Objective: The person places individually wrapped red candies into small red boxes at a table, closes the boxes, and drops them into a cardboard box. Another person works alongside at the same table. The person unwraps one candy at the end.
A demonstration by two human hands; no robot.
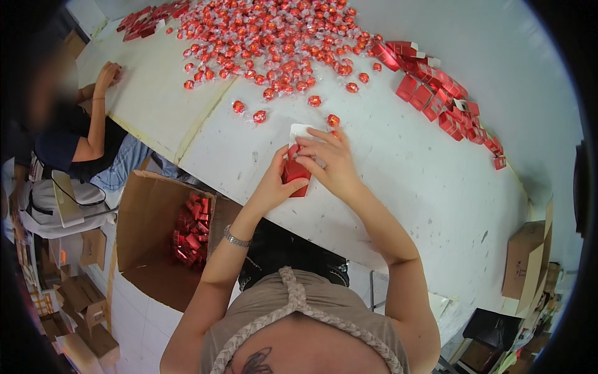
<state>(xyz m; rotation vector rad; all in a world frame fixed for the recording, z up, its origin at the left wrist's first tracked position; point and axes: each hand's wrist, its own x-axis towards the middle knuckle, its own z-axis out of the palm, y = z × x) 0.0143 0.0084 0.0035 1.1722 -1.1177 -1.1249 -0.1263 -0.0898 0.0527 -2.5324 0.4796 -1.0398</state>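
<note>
My left hand grips a small red carton above the white table, thumb across its near side. Its white flap stands open at the far end. Over the carton's mouth, my right hand is bent with its fingers spread. Clear wrapper shows by those fingers, but whether they hold a chocolate is hidden. A red-wrapped chocolate ball lies just beyond the right hand, and another is partly covered by its fingers. More loose wrapped chocolates are scattered beyond the carton.
A large heap of wrapped chocolates covers the table's far side. Red cartons line the right wall; more flat red cartons lie far left. An open cardboard box holding red cartons stands below the left edge. A person sits at left.
</note>
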